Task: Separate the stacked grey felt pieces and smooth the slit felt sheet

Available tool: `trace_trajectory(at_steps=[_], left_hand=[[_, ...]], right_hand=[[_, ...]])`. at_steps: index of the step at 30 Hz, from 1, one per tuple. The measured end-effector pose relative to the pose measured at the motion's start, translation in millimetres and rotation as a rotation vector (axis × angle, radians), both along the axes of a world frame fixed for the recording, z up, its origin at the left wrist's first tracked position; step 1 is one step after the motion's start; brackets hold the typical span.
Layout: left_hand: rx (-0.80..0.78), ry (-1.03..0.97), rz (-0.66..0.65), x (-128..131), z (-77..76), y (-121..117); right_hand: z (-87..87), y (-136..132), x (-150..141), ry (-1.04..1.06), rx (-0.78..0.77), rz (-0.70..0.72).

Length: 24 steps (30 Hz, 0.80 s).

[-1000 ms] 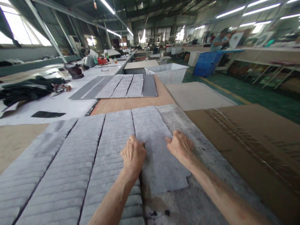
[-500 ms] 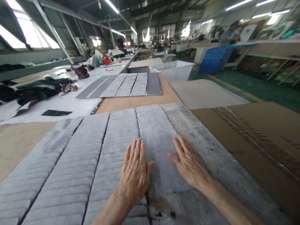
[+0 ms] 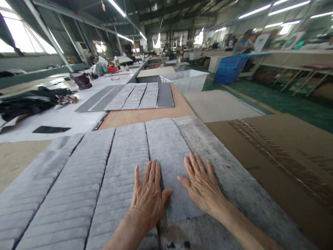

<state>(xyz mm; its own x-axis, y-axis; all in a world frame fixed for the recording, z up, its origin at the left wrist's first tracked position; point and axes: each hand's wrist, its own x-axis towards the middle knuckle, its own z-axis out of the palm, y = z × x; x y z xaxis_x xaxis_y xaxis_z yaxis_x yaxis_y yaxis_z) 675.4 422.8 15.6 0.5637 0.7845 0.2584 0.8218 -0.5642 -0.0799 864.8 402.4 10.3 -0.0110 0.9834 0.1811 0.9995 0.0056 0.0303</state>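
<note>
My left hand (image 3: 147, 192) lies flat with its fingers spread, over the seam between a column of overlapping grey fabric strips (image 3: 125, 159) and the rightmost column of grey fabric pieces (image 3: 166, 142). On that rightmost column's right edge rests my right hand (image 3: 201, 184), palm down, fingers apart. Neither hand grips anything. Two more columns of layered grey fabric (image 3: 85, 166) run alongside to the left, with dark gaps between columns. The fabric lies on a stained grey board (image 3: 200, 135), bare to the right and below the last column.
A grey board (image 3: 165, 95) with three rows of striped pieces lies ahead on a wooden tabletop (image 3: 145, 116). Brown cardboard (image 3: 273, 146) is on the right. Farther off stand a white bin (image 3: 189, 81), blue crates (image 3: 229, 69) and a seated person (image 3: 241, 45). Dark cloth (image 3: 31, 104) lies left.
The view has turned slightly right, so the surroundings sit farther left. My right hand has moved a little inward, onto the edge of the rightmost column. My left hand stays flat, its fingers more spread.
</note>
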Motion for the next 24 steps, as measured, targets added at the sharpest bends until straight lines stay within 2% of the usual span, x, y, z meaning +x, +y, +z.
trace_trajectory(at_steps=[5,8,12,16,21,24], left_hand=[[-0.044,-0.043,0.016,1.8,12.3,2.6],[-0.029,-0.022,-0.039,1.3,16.6,12.8],[-0.040,-0.002,-0.117,1.0,12.1,22.7],[-0.054,0.007,-0.106,0.5,6.8,20.2],[-0.097,-0.029,-0.101,2.5,5.8,22.4],[-0.187,-0.059,-0.089,5.0,17.4,18.7]], right_hand=[[-1.4,-0.6,3.1,0.001,0.016,0.063],[-2.5,-1.4,5.1,-0.002,0.035,0.091],[-2.8,-1.8,6.4,-0.006,0.065,0.129],[-0.5,-1.4,2.9,-0.011,0.089,0.153],[2.6,3.7,10.9,-0.007,0.101,0.317],[-1.5,5.7,16.9,0.064,0.126,0.410]])
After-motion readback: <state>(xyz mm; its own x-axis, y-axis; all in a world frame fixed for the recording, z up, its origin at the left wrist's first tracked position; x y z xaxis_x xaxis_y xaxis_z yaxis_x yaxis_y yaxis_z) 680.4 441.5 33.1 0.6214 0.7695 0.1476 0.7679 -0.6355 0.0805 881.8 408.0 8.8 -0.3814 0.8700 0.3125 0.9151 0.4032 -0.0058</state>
